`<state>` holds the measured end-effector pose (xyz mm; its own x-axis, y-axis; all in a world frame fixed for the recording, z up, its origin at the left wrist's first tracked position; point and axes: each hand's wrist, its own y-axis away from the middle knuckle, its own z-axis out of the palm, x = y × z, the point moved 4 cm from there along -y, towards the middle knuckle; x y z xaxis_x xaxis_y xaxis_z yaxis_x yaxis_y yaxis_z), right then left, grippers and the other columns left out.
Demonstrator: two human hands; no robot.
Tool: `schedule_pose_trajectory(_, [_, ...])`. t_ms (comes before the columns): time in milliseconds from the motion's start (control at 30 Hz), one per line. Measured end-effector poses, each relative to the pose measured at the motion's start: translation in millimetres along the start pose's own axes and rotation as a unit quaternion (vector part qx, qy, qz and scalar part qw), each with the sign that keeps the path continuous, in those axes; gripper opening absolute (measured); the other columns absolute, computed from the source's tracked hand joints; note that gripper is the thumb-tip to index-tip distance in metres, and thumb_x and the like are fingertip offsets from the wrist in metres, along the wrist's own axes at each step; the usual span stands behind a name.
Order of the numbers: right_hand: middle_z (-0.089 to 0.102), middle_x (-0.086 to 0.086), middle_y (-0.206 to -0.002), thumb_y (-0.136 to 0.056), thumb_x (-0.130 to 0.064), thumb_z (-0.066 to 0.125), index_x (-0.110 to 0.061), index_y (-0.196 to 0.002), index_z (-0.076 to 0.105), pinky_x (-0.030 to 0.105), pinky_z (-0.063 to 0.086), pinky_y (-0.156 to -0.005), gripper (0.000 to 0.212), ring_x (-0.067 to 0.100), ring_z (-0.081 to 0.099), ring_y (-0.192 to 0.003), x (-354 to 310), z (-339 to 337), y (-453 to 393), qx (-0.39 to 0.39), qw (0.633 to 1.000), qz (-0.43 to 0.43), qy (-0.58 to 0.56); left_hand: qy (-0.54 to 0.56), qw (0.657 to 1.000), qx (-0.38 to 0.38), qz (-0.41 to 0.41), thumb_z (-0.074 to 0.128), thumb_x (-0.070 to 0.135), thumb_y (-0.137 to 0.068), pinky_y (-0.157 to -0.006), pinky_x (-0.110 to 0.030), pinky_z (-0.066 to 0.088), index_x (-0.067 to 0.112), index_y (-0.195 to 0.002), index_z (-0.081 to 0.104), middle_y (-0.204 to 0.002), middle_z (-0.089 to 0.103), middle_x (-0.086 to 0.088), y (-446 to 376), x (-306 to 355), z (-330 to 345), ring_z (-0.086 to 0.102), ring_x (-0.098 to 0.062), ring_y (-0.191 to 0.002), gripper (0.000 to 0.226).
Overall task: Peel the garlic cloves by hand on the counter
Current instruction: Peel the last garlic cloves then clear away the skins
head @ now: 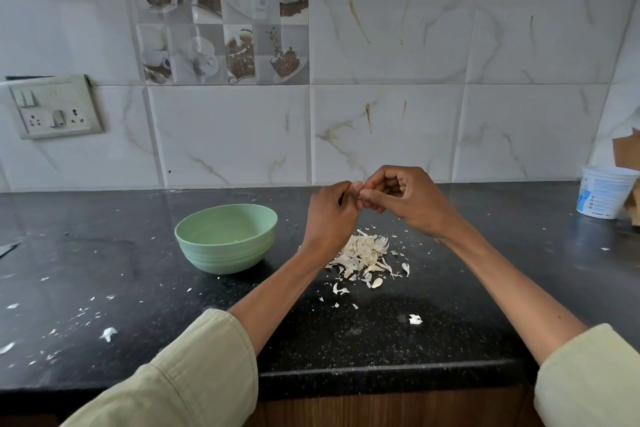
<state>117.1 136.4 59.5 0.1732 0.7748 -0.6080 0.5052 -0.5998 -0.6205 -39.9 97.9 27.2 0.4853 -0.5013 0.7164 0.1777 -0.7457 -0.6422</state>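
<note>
My left hand (330, 215) and my right hand (403, 198) meet fingertip to fingertip above the black counter (104, 253). Both pinch one small garlic clove (356, 188), which the fingers mostly hide. Right below the hands lies a heap of white garlic skins (363, 255). One loose clove (376, 283) rests at the near edge of that heap. A pale green bowl (227, 237) stands upright to the left of my left hand; I can only make out a small pale bit inside it.
Skin flakes are strewn over the counter, with larger bits at the left front (109, 333) and the near middle (415, 319). A white plastic tub (604, 196) and brown cardboard (627, 152) stand at the far right. A wall socket plate (55, 107) is on the left tiles.
</note>
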Motion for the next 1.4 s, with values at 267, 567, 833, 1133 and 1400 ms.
schedule_pose_trajectory(267, [0.08, 0.009, -0.087, -0.096, -0.013, 0.077, -0.001, -0.101, 0.075, 0.03, 0.062, -0.076, 0.014, 0.023, 0.077, -0.083, -1.5, -0.5, -0.7, -0.014, 0.999, 0.01, -0.05, -0.056, 0.997, 0.035, 0.043, 0.048, 0.029, -0.108, -0.051, -0.038, 0.035, 0.017, -0.067, 0.052, -0.058, 0.057, -0.007, 1.6, 3.4, -1.7, 0.043, -0.018, -0.051, 0.043])
schedule_pose_trajectory(567, [0.079, 0.008, -0.084, -0.1, -0.021, 0.073, -0.002, -0.1, 0.074, 0.029, 0.061, -0.072, 0.019, 0.017, 0.075, -0.077, 4.3, 2.6, -3.0, 0.005, 0.998, 0.043, -0.047, -0.094, 0.994, 0.038, 0.048, 0.046, 0.034, -0.112, -0.052, -0.045, 0.044, 0.011, -0.077, 0.063, -0.063, 0.064, -0.005, -0.2, 1.1, 2.8, 0.054, -0.027, -0.054, 0.045])
schedule_pose_trajectory(833, [0.078, -0.004, -0.081, -0.092, -0.019, 0.083, -0.014, -0.093, 0.077, 0.035, 0.065, -0.074, 0.008, 0.016, 0.076, -0.074, -4.0, 4.2, 0.8, 0.036, 0.996, -0.031, 0.076, -0.039, 0.998, 0.021, -0.035, 0.05, 0.032, -0.11, -0.053, -0.034, 0.035, 0.006, -0.068, 0.06, -0.054, 0.054, -0.006, -0.1, -8.4, 4.7, 0.039, -0.018, -0.049, 0.05])
schedule_pose_trajectory(1133, [0.078, -0.01, -0.082, -0.081, -0.016, 0.09, -0.014, -0.095, 0.082, 0.016, 0.058, -0.073, 0.016, 0.003, 0.075, -0.077, -9.2, 3.8, 1.9, 0.029, 0.993, -0.043, 0.11, -0.051, 0.997, 0.025, -0.051, 0.048, 0.031, -0.111, -0.055, -0.033, 0.034, 0.006, -0.07, 0.061, -0.056, 0.056, -0.007, -2.6, -11.3, 1.3, 0.04, -0.018, -0.05, 0.05])
schedule_pose_trajectory(1400, [0.077, -0.007, -0.078, -0.085, -0.016, 0.088, -0.016, -0.089, 0.079, 0.028, 0.063, -0.073, 0.009, 0.011, 0.074, -0.072, -9.8, 0.2, 3.0, 0.036, 0.992, -0.042, 0.115, -0.059, 0.998, -0.006, -0.027, 0.045, 0.038, -0.113, -0.053, -0.033, 0.03, 0.007, -0.069, 0.056, -0.051, 0.044, 0.006, -2.0, -7.6, 2.0, 0.034, -0.013, -0.046, 0.054])
